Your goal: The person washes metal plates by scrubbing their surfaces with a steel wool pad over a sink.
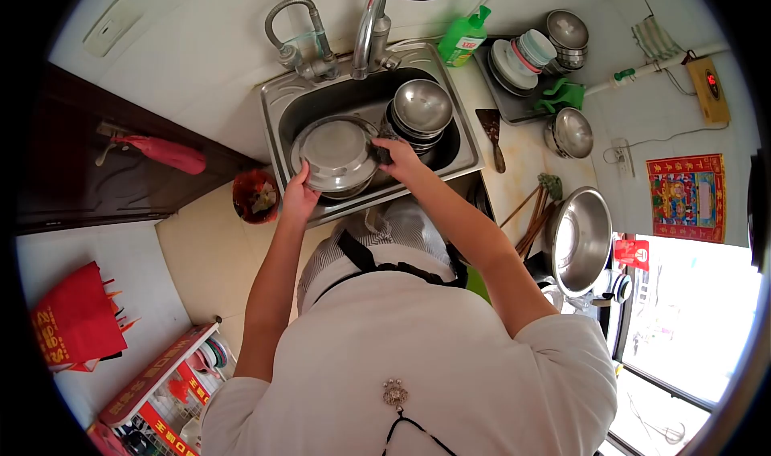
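Note:
Over the left part of the steel sink (pixel 471 160), a round metal basin (pixel 333 144) is tilted with its underside showing. My left hand (pixel 300 196) grips its lower left rim, with the fingers hidden behind it. At the basin's right edge my right hand (pixel 395 160) is closed on a dark scrubber (pixel 381 154). More metal rims show beneath the basin. Stacked metal bowls (pixel 422 106) stand in the right part of the sink. A chrome faucet (pixel 369 34) rises behind it.
A green soap bottle (pixel 463 38) stands behind the sink. To the right are a spatula (pixel 491 139), a dish tray (pixel 514 102), metal bowls (pixel 573 132) and a large basin (pixel 581 241). A red-lined bin (pixel 255 196) sits left of the sink.

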A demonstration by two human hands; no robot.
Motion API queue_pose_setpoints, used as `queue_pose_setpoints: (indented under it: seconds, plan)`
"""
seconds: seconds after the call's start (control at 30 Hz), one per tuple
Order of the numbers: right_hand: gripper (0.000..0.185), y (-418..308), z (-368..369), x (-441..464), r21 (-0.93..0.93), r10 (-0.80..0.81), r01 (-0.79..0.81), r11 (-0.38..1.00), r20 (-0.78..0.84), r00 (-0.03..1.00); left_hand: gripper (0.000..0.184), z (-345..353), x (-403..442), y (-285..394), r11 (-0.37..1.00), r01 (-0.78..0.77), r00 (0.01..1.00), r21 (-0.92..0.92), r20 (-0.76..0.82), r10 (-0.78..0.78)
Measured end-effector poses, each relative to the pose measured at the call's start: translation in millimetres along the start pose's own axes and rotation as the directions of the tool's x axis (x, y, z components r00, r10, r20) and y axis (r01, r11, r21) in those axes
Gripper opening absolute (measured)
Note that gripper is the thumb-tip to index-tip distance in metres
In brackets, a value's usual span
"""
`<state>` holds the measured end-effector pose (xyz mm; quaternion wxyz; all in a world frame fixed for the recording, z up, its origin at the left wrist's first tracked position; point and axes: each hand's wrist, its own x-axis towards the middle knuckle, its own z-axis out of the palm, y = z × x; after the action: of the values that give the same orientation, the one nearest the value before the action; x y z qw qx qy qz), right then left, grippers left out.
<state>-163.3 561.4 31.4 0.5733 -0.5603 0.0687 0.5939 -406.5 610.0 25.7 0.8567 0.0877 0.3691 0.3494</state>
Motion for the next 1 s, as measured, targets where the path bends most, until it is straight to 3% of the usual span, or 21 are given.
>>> queue_pose_setpoints:
  seconds: [0.03,0.07,0.1,0.13,0.17,0.2,0.23,0.27,0.3,0.33,0.37,0.4,0.43,0.5,0.53,0.63,0.73,0.83,0.87,0.97,1.0]
  plan:
    - [0.054,-3.5,9.2,-17.2,-0.104,-0.072,0.057,0.993,-0.154,0.985,0.027,-1.8,2.7,-1.0,0.997,0.067,0.997,0.037,-0.032,-0.066]
    - [0.056,-8.5,16.8,-33.2,-0.115,-0.142,0.126,0.985,-0.146,0.979,0.028,-4.6,6.0,-2.1,0.988,0.135,0.989,0.072,-0.068,-0.130]
    - [0.055,-5.9,16.4,-27.3,-0.212,-0.332,0.307,0.928,-0.092,0.939,0.029,-8.2,10.3,-3.6,0.974,0.202,0.976,0.105,-0.106,-0.191]
    - [0.055,-2.8,16.5,-18.7,-0.296,-0.504,0.476,0.828,-0.021,0.863,0.045,-7.6,13.7,-5.0,0.942,0.248,0.969,0.228,-0.076,-0.237]
    - [0.054,0.8,15.8,-11.0,-0.362,-0.651,0.626,0.691,0.066,0.757,0.054,-7.1,16.5,-7.2,0.936,0.272,0.961,0.222,-0.113,-0.252]
    - [0.051,-5.1,25.7,-25.5,-0.499,-0.796,0.744,0.445,0.159,0.584,0.064,6.1,12.2,-9.0,0.931,0.295,0.952,0.216,-0.150,-0.267]
    - [0.049,-11.6,38.2,-41.9,-0.552,-0.854,0.790,0.267,0.245,0.460,0.073,18.7,8.7,-10.2,0.924,0.319,0.941,0.210,-0.186,-0.283]
    - [0.049,-13.5,47.7,-54.1,-0.581,-0.825,0.779,0.236,0.304,0.477,0.098,27.9,8.3,-10.9,0.911,0.337,0.940,0.238,-0.141,-0.311]
    - [0.050,-15.2,54.4,-65.9,-0.608,-0.791,0.768,0.202,0.361,0.494,0.097,38.9,6.2,-11.5,0.921,0.317,0.947,0.224,-0.115,-0.298]
    - [0.050,-18.9,58.7,-78.9,-0.666,-0.692,0.723,0.184,0.434,0.577,0.097,50.8,2.1,-11.3,0.932,0.297,0.954,0.209,-0.091,-0.284]
    - [0.051,-18.2,62.2,-87.3,-0.632,-0.636,0.767,0.110,0.548,0.543,0.096,62.1,-2.6,-10.3,0.942,0.276,0.961,0.192,-0.067,-0.268]
    - [0.051,-16.7,62.9,-91.5,-0.558,-0.580,0.827,-0.065,0.695,0.424,0.085,72.6,-8.1,-8.2,0.965,0.260,0.966,0.027,-0.008,-0.260]
    - [0.051,-15.9,63.3,-94.0,-0.453,-0.490,0.862,-0.230,0.819,0.300,0.077,71.2,-5.3,-5.5,0.971,0.239,0.968,-0.015,0.085,-0.237]
    - [0.051,-16.4,61.9,-96.8,-0.411,-0.238,0.821,-0.397,0.910,0.340,0.064,65.4,2.2,3.0,0.973,0.206,0.950,-0.105,0.261,-0.173]
    - [0.051,-16.7,60.5,-97.8,-0.368,-0.103,0.801,-0.472,0.925,0.365,0.044,64.9,1.7,4.6,0.974,0.201,0.956,-0.100,0.237,-0.173]
    - [0.050,-20.2,46.0,-87.6,-0.361,-0.055,0.891,-0.277,0.931,0.360,0.028,22.8,27.7,-5.1,0.984,0.179,0.978,-0.019,0.108,-0.176]
    - [0.045,-21.3,31.0,-78.8,-0.411,-0.129,0.906,0.100,0.898,0.421,0.018,5.0,26.6,-4.7,0.981,0.154,0.988,0.120,-0.035,-0.150]
    - [0.042,-24.7,24.6,-57.2,-0.583,-0.500,0.812,-0.016,0.708,0.499,0.020,9.1,20.5,-1.9,0.977,0.133,0.990,0.167,-0.058,-0.125]
    - [0.047,-25.3,22.2,-51.9,-0.668,-0.506,0.743,0.022,0.634,0.585,0.019,11.7,17.5,0.4,0.975,0.130,0.991,0.181,-0.048,-0.123]
    - [0.051,6.2,20.2,-10.9,-0.597,-0.574,0.745,-0.298,0.736,0.360,0.018,31.5,7.5,2.6,0.965,0.115,0.992,0.234,0.021,-0.123]
    - [0.051,5.5,29.8,-27.4,-0.616,-0.482,0.782,-0.091,0.715,0.507,0.017,40.5,3.2,2.6,0.962,0.098,0.991,0.254,0.066,-0.118]
